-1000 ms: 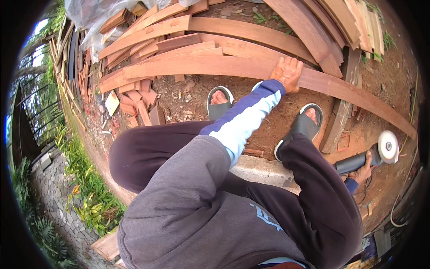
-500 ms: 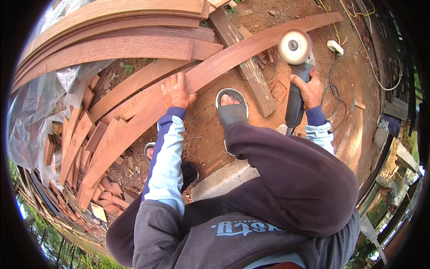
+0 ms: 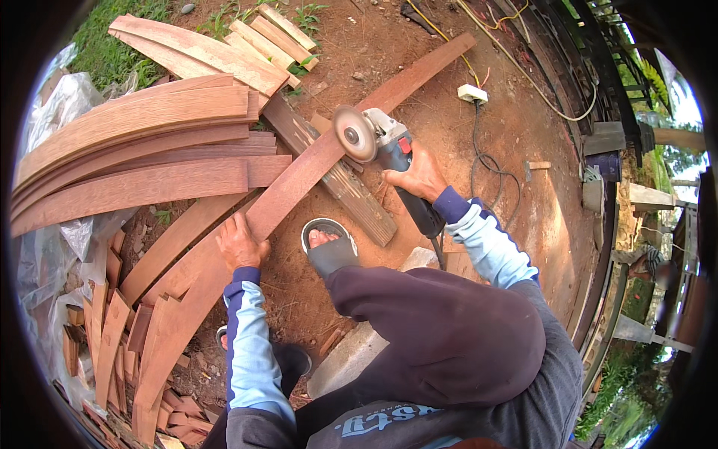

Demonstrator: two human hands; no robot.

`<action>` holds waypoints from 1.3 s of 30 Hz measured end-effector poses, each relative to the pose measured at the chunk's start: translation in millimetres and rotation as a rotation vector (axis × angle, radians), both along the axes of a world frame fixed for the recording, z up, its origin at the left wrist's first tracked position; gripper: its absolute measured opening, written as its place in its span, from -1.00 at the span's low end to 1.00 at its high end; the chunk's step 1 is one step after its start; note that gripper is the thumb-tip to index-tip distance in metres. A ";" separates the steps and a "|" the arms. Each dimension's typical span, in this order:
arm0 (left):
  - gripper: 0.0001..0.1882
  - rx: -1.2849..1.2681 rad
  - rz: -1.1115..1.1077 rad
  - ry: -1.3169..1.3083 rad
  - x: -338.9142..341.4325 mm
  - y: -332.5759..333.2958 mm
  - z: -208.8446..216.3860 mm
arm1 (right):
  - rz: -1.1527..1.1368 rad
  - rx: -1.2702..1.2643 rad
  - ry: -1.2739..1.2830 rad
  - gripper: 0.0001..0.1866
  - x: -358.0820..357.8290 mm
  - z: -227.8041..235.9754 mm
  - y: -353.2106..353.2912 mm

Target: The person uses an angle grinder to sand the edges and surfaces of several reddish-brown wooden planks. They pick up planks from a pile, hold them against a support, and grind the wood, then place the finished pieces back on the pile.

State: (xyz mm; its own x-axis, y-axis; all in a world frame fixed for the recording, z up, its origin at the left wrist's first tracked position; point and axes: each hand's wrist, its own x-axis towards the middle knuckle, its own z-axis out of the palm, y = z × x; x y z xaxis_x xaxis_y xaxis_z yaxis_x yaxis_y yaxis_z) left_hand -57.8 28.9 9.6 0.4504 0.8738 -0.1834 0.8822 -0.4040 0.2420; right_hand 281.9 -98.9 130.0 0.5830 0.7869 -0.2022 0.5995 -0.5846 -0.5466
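A long reddish-brown wooden plank (image 3: 310, 166) runs from lower left to upper right, resting across a weathered timber beam (image 3: 366, 208). My left hand (image 3: 241, 241) grips the plank's near edge, thumb toward me and fingers over the top. In my right hand (image 3: 420, 176) is an angle grinder (image 3: 396, 153), its body wrapped by my fingers. The grinder's round disc (image 3: 354, 134) is at the plank's edge; whether it touches the wood I cannot tell. My sandalled foot (image 3: 329, 243) stands between the plank and a concrete block (image 3: 348, 359).
Stacked curved boards (image 3: 134, 142) lie at left over clear plastic sheeting (image 3: 45, 262). Wood offcuts (image 3: 183, 415) are scattered lower left. A white socket box (image 3: 472, 93) and the black power cord (image 3: 486, 161) lie on the dirt at right. Pale planks (image 3: 273, 41) rest at the back.
My right hand has brought the grinder leftward to the plank, and its disc is now tilted more edge-on. My left hand still holds the plank. The whole view has shifted.
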 end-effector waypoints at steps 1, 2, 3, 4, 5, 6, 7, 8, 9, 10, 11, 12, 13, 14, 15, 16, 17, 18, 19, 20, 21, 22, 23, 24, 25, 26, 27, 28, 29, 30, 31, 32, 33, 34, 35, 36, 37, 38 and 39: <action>-0.27 -0.010 0.005 -0.003 2.2 0.2 0.1 | -0.016 -0.033 -0.007 -0.40 1.7 4.4 4.5; -0.27 -0.024 0.011 0.006 -0.5 -0.1 0.7 | -0.011 -0.035 -0.001 -0.39 0.5 6.7 6.3; -0.27 -0.015 0.007 -0.002 -1.0 0.5 1.3 | -0.006 -0.038 0.003 -0.39 0.5 9.0 7.5; -0.27 -0.006 0.003 -0.010 0.1 1.2 2.2 | 0.001 -0.041 0.007 -0.39 1.5 10.2 8.3; -0.27 -0.002 -0.005 -0.016 -0.8 0.7 1.9 | 0.004 -0.036 0.010 -0.39 1.7 6.2 5.3; -0.27 0.006 -0.007 -0.020 -1.2 0.5 0.0 | 0.007 -0.031 0.012 -0.38 3.9 -0.7 1.7; -0.27 0.014 -0.009 -0.024 -0.4 0.9 -2.9 | 0.011 -0.026 0.013 -0.38 6.8 -3.9 -0.8; -0.27 0.017 -0.010 -0.022 -1.8 1.1 -5.8 | 0.007 -0.052 0.000 -0.37 8.0 -1.8 -2.0; -0.27 0.021 -0.002 -0.016 -6.6 1.8 -2.3 | 0.013 -0.076 0.012 -0.37 3.2 -1.4 -0.7; -0.27 0.024 0.006 -0.010 -2.4 2.9 -0.7 | 0.018 -0.101 0.024 -0.37 1.0 0.2 0.2; -0.27 0.019 0.002 0.007 -1.6 1.4 -1.1 | 0.026 -0.081 0.045 -0.37 0.7 -4.4 -5.8; -0.27 0.028 -0.011 0.010 -0.4 1.4 -0.4 | 0.038 -0.053 0.060 -0.37 3.0 -6.2 -7.7; -0.27 0.041 -0.020 0.015 -1.9 1.5 0.9 | 0.047 -0.062 0.072 -0.37 1.8 -8.1 -6.6; -0.27 0.030 -0.017 0.031 -4.1 0.9 1.2 | 0.053 -0.072 0.069 -0.37 -1.2 -6.2 -5.3; -0.27 0.023 -0.011 0.034 -2.6 1.5 2.4 | 0.058 -0.086 0.015 -0.38 -6.2 0.5 -3.2; -0.27 0.017 -0.008 0.037 -2.5 1.5 2.9 | 0.065 -0.107 0.016 -0.38 -6.7 -3.2 -4.2; -0.28 0.023 -0.007 0.037 -1.7 2.2 2.5 | 0.067 -0.126 0.012 -0.38 -3.5 -5.3 -5.1; -0.28 0.024 -0.005 0.029 -1.9 2.3 1.9 | 0.069 -0.145 0.008 -0.38 -2.5 -7.0 -5.7; -0.28 0.025 -0.004 0.021 -2.7 2.1 1.2 | 0.095 -0.152 -0.030 -0.39 -2.5 -7.1 -6.6; -0.29 0.024 -0.004 0.013 -2.6 1.4 0.0 | 0.102 -0.150 -0.025 -0.39 -1.6 -9.1 -7.6; -0.29 0.025 -0.002 0.004 -2.5 1.2 -1.0 | 0.108 -0.147 -0.020 -0.39 -0.1 -12.2 -8.4; -0.29 0.026 -0.001 -0.005 -2.7 1.1 -2.1 | 0.113 -0.145 -0.015 -0.39 -0.4 -14.5 -9.1; -0.29 0.029 0.003 -0.016 -1.6 1.3 -1.9 | 0.128 -0.144 -0.036 -0.38 -0.5 -13.2 -7.9; -0.29 0.024 0.002 -0.004 -1.4 1.3 -1.6 | 0.133 -0.157 -0.031 -0.38 0.2 -16.1 -8.5; -0.29 0.019 0.001 0.008 -2.1 1.6 -1.1 | 0.138 -0.170 -0.026 -0.37 1.2 -19.1 -9.2; -0.29 0.016 0.002 0.017 -2.1 2.1 0.2 | 0.145 -0.181 -0.025 -0.36 1.4 -19.1 -8.9; -0.29 0.027 0.001 0.017 -4.1 2.6 -0.8 | 0.145 -0.176 -0.024 -0.36 -0.6 -18.3 -8.4; -0.28 0.038 -0.001 0.017 -7.4 3.1 -3.3 | 0.143 -0.172 -0.023 -0.35 -3.9 -16.3 -6.5; -0.27 0.043 -0.011 0.003 -2.6 2.2 -5.6 | 0.133 -0.175 -0.036 -0.35 -3.0 -12.0 -8.7; -0.30 0.049 -0.017 -0.006 -1.6 2.8 -6.8 | 0.124 -0.184 -0.025 -0.35 -3.1 -11.6 -9.8; -0.33 0.056 -0.025 -0.016 -5.3 4.5 -6.3 | 0.112 -0.193 -0.014 -0.34 -4.7 -13.1 -8.8; -0.35 0.060 -0.037 -0.034 -4.9 4.2 -5.9 | 0.096 -0.205 -0.009 -0.34 -3.7 -11.6 -10.2; -0.31 0.070 -0.041 -0.024 -6.1 3.5 -6.1 | 0.095 -0.203 -0.001 -0.35 -5.6 -6.7 -9.3; -0.26 0.076 -0.057 -0.034 -3.7 2.4 -8.7 | 0.110 -0.211 -0.020 -0.36 0.8 -13.7 -14.7; -0.27 0.096 -0.039 -0.032 -6.5 2.7 -9.8 | 0.109 -0.245 -0.028 -0.36 -2.9 -9.9 -9.3; -0.28 0.111 -0.026 -0.038 -7.3 2.3 -11.0 | 0.106 -0.246 -0.045 -0.35 -4.8 -8.8 -7.9; -0.29 0.080 -0.017 -0.042 -7.6 2.4 -10.5 | 0.107 -0.261 -0.042 -0.34 -6.6 -3.6 -5.7; -0.30 0.054 -0.010 -0.030 -7.2 3.5 -10.0 | 0.114 -0.235 -0.031 -0.33 -6.0 -3.1 -7.9; -0.30 0.060 -0.026 -0.035 -6.6 3.5 -10.8 | 0.112 -0.234 -0.040 -0.33 -3.5 -8.1 -12.1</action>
